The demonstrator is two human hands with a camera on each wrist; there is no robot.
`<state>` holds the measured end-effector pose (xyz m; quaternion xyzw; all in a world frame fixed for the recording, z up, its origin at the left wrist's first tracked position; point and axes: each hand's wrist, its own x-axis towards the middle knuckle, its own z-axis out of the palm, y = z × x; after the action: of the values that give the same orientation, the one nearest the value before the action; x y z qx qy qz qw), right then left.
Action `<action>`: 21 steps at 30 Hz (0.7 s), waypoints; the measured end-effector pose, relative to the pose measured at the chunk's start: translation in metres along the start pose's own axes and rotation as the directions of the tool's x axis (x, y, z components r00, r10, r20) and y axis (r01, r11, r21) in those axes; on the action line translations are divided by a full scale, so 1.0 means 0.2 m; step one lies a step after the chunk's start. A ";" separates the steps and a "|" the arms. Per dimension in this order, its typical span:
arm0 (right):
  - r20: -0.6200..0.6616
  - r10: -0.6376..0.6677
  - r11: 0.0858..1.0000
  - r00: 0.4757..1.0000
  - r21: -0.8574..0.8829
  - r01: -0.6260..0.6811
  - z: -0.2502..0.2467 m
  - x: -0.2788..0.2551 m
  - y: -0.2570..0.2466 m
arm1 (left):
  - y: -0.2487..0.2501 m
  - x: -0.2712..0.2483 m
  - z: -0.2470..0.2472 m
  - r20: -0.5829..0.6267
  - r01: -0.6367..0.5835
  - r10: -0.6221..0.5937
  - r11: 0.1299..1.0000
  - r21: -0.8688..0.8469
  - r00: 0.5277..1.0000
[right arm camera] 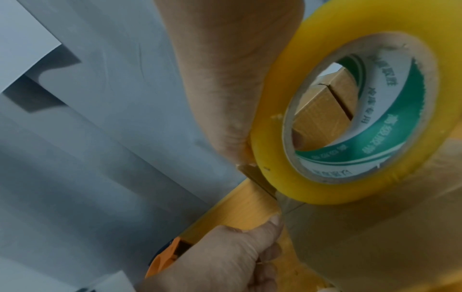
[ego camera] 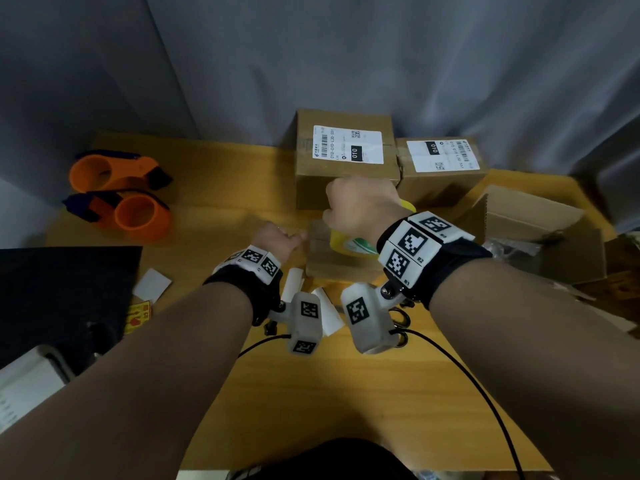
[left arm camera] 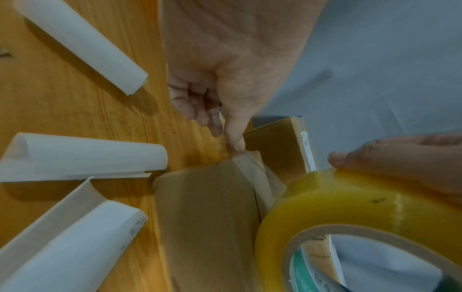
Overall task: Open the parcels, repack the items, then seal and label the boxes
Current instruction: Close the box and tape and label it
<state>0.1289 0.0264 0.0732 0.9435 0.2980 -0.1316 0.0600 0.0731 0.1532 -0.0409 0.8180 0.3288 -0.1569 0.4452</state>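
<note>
- I count three sealed boxes: the small box (ego camera: 341, 261) under my hands, two labelled ones (ego camera: 346, 161) behind it, plus one open carton (ego camera: 540, 237) to its right.
- Two orange dispensers (ego camera: 117, 188) sit far left of the small box; three curled white backings (left arm camera: 82, 154) lie just left.
- My right hand (ego camera: 360, 206) grips the yellowish tape roll (right arm camera: 350, 118) above the small box.
- My left hand (left arm camera: 225, 79) pinches the tape end (left arm camera: 246, 160) at its corner, on the worktop (ego camera: 311, 393).
</note>
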 end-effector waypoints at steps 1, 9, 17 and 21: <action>-0.002 0.000 1.000 1.000 0.004 0.000 0.00 0.00 0.00 | 0.00 0.01 0.01 -0.002 -0.013 0.013 1.000 0.013 1.000; -0.063 0.023 0.999 0.998 0.032 -0.021 0.00 -0.01 0.02 | 0.03 0.00 0.00 0.122 0.071 -0.087 0.989 0.131 0.989; -0.212 0.125 0.976 0.969 0.200 -0.082 0.00 -0.05 0.02 | 0.12 -0.06 -0.01 0.120 -0.033 0.071 0.955 -0.296 0.990; -0.349 0.242 0.937 0.905 0.325 -0.125 0.01 -0.09 0.02 | 0.17 -0.09 0.01 0.224 0.080 -0.002 0.937 -0.339 0.975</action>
<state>0.1174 0.0127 0.0759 0.9732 0.1897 0.0191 -0.1285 0.0820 0.1311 -0.0109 0.6974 0.3170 -0.1957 0.6123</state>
